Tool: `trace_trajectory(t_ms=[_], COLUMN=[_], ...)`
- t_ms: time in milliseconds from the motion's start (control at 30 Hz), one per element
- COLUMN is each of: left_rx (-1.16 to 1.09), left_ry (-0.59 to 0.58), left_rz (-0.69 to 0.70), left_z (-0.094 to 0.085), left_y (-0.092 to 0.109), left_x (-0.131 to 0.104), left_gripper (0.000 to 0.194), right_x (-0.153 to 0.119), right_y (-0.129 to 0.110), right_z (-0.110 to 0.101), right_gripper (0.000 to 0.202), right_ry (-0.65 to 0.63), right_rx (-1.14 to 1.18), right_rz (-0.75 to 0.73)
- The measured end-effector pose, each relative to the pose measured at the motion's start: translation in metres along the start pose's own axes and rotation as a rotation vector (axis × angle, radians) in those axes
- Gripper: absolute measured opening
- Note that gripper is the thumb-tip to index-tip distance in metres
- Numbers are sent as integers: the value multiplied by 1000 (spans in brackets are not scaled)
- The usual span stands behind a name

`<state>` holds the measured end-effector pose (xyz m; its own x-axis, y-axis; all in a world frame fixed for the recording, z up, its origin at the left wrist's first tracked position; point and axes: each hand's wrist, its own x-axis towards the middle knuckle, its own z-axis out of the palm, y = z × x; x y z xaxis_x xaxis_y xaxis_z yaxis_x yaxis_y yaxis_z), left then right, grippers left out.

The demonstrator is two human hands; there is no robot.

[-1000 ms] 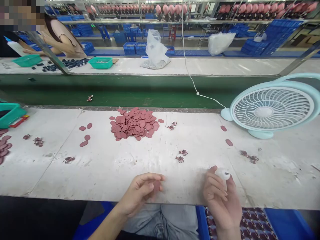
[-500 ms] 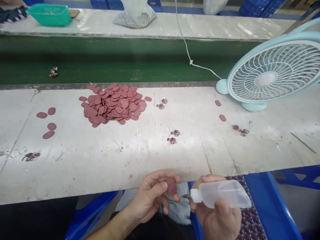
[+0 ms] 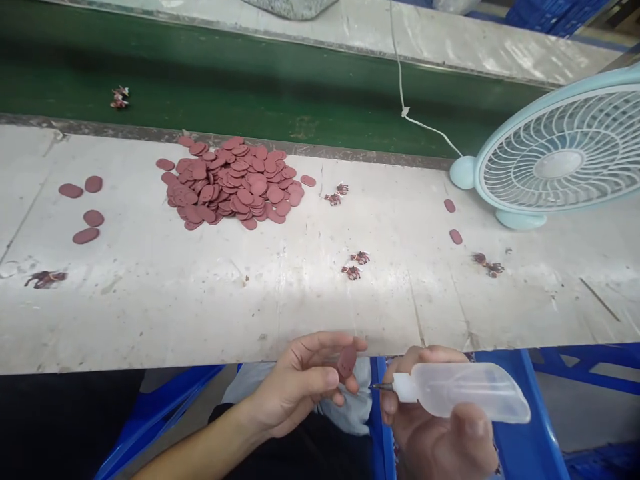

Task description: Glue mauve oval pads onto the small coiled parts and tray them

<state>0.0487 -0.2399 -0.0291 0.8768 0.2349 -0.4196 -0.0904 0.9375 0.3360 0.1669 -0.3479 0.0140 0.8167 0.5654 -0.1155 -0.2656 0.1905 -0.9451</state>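
Between the thumb and fingers of my left hand is a small reddish-brown oval disc, tilted up on its edge. My right hand grips a translucent squeeze bottle lying nearly level. Its thin metal tip points left, a short gap away from the disc. Both hands are at the front edge of the white table. A large heap of the same oval discs lies farther back. Two small brown-and-white horse-like figures lie on the table beyond my hands.
A light-blue fan stands at the right, its white cord running up across the green channel. Several loose discs and a dark figure lie at the left. More figures lie near the fan. A blue stool is below right.
The view has tilted down and turned slightly. The disc in my left hand has turned more edge-on, and the bottle has moved slightly right, both still held.
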Motion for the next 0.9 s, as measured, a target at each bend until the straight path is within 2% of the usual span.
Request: trace_trajectory(t_ms=[100, 267, 400, 600, 800, 900], left_rx=[12, 54, 59, 45, 50, 45], left_ry=[-19, -67, -62, -86, -64, -47], left_rz=[-6, 48, 67, 79, 68, 52], left_z=[-1, -1, -1, -3, -3, -4], left_y=[-1, -7, -10, -10, -9, -10], left_x=[0, 0, 0, 0, 1, 1], left_gripper=[36, 29, 28, 28, 28, 30], right_x=[-2, -8, -9, -7, -10, -11], right_y=[0, 4, 9, 11, 8, 8], right_z=[6, 22, 29, 28, 34, 36], right_gripper=[30, 28, 22, 19, 18, 16], right_ry=[-16, 113, 195, 253, 316, 293], right_rx=[-34, -199, -327, -404, -471, -431], right_rz=[-60, -300, -392, -422, -347, -330])
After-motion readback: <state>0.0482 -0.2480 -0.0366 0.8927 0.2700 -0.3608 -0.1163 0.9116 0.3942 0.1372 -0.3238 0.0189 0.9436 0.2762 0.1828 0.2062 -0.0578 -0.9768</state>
